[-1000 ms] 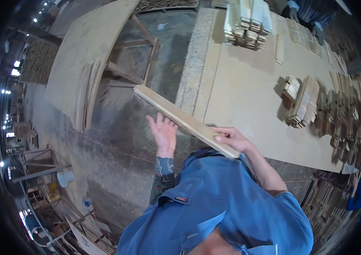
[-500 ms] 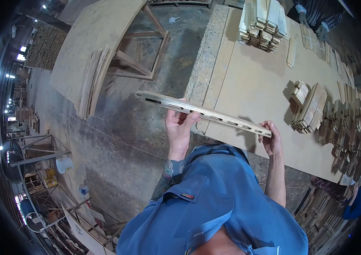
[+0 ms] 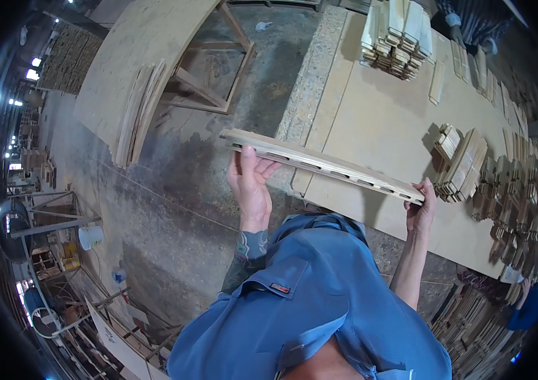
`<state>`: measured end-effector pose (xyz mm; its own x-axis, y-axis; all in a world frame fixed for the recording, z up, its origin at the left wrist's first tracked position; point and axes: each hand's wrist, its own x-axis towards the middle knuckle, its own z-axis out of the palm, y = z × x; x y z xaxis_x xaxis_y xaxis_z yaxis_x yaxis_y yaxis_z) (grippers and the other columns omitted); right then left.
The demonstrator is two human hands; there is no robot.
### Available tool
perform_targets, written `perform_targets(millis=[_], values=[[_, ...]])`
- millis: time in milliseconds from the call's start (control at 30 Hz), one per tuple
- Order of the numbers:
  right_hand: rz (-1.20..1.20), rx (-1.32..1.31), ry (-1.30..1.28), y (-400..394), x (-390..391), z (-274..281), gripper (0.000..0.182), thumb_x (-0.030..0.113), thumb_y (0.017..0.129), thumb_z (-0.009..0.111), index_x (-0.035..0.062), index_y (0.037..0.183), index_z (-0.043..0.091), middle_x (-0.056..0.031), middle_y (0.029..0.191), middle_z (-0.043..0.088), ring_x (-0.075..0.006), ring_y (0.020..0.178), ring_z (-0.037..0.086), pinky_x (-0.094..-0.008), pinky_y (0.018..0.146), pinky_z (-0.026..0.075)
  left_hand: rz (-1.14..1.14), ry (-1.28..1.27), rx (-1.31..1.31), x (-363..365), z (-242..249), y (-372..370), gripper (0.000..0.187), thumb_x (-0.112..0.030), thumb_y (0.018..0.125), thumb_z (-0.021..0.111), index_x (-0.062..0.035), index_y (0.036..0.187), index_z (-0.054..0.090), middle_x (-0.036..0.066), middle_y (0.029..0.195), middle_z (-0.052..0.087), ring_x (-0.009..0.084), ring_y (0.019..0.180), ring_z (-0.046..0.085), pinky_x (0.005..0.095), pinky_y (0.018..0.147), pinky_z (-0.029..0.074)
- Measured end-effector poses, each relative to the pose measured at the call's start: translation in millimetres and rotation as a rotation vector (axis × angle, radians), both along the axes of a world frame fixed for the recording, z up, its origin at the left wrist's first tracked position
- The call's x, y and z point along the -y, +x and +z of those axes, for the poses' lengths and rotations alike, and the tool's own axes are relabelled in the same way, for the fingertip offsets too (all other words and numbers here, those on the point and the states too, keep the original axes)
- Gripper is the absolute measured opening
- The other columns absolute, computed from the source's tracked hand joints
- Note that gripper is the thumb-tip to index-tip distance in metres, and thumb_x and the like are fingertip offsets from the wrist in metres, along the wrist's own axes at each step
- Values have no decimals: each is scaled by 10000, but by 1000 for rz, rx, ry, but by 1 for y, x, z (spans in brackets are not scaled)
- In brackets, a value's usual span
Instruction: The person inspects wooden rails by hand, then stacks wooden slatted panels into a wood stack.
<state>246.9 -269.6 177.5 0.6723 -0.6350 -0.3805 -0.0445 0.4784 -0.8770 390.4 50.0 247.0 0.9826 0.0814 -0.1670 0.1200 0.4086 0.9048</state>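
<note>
A long pale wooden slat [image 3: 326, 166] with a row of dark slots along its edge is held up in front of my body, its right end lower in view. My left hand [image 3: 251, 183] grips it near the left end, thumb against the slotted edge. At the right end, my right hand [image 3: 422, 206] has its fingers closed round the wood. Beneath and beyond the slat's right part lies a large board-topped table [image 3: 370, 120].
Slat stacks [image 3: 397, 38] and bundles [image 3: 462, 166] lie on the table, with many more slats [image 3: 512, 183] at its right. Another board table [image 3: 136, 44] stands at upper left. A co-worker's hands [image 3: 489, 45] show at top right. A white bucket [image 3: 91, 237] is at left.
My left hand has shifted left toward the slat's end. The slat and my right hand have moved right, and the slat has rolled slightly, showing more of its upper face.
</note>
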Motion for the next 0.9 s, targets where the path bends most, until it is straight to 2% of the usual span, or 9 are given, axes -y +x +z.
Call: perform_targets(millis=[33, 67, 133, 267, 333, 367, 433, 533, 900], values=[[-26, -4, -21, -1, 2, 0, 317, 381, 920, 610, 83, 830, 556, -113, 801, 613, -121, 605, 579, -218, 402, 418, 27, -6, -38, -3, 2, 1, 664, -490, 979, 480, 28, 1379, 371, 210, 1150, 610, 288, 1023, 650, 408, 851, 553], [-54, -8, -41, -1, 2, 1, 317, 381, 920, 611, 83, 828, 554, -112, 800, 612, -124, 602, 578, -221, 400, 416, 38, -2, -37, -5, 5, 3, 664, -490, 979, 480, 28, 1379, 371, 210, 1150, 610, 288, 1023, 650, 408, 851, 553], [-43, -13, -49, -1, 4, 2, 321, 382, 921, 610, 90, 806, 548, -112, 800, 612, -126, 602, 579, -225, 398, 413, 54, -165, -59, -6, 11, 5, 676, -508, 984, 455, -17, 1426, 318, 219, 1198, 585, 298, 1033, 641, 421, 865, 540], [-72, -47, -64, -3, 8, 1, 331, 389, 926, 605, 100, 778, 543, -105, 785, 613, -118, 579, 570, -222, 397, 406, 20, -158, 29, -1, 25, 5, 629, -479, 996, 445, -77, 1456, 294, 202, 1201, 585, 285, 1014, 647, 420, 860, 540], [-58, -63, -45, -4, 10, 2, 332, 395, 930, 599, 110, 769, 541, -93, 750, 616, -113, 526, 553, -215, 394, 397, -18, 91, 65, -1, 22, 5, 565, -362, 998, 500, -114, 1462, 295, 175, 1170, 597, 258, 997, 654, 401, 856, 555], [-64, -65, -49, -3, 10, 4, 332, 395, 930, 599, 110, 769, 541, -93, 750, 616, -113, 526, 553, -215, 394, 397, -24, 87, 64, 1, 22, 5, 565, -362, 998, 500, -114, 1462, 295, 175, 1170, 597, 258, 997, 654, 401, 856, 555], [-69, -105, -32, -1, 8, 7, 333, 398, 930, 598, 113, 768, 541, -88, 727, 622, -111, 496, 540, -209, 395, 392, 3, 219, 118, 4, 22, 3, 571, -228, 973, 564, -100, 1460, 292, 156, 1143, 603, 228, 966, 663, 373, 843, 573], [-70, -122, -31, -1, 10, 4, 335, 397, 935, 588, 110, 769, 540, -91, 729, 629, -105, 510, 547, -207, 400, 392, 5, 177, 118, 1, 20, 3, 592, -140, 946, 587, -100, 1458, 291, 152, 1138, 604, 214, 942, 670, 357, 826, 586], [-98, -131, -40, 4, 7, 13, 340, 390, 953, 551, 115, 754, 536, -64, 685, 598, -91, 485, 497, -214, 396, 358, -13, 165, 127, -2, 25, 0, 598, -131, 938, 554, -88, 1459, 264, 177, 1130, 604, 230, 937, 674, 373, 851, 574]])
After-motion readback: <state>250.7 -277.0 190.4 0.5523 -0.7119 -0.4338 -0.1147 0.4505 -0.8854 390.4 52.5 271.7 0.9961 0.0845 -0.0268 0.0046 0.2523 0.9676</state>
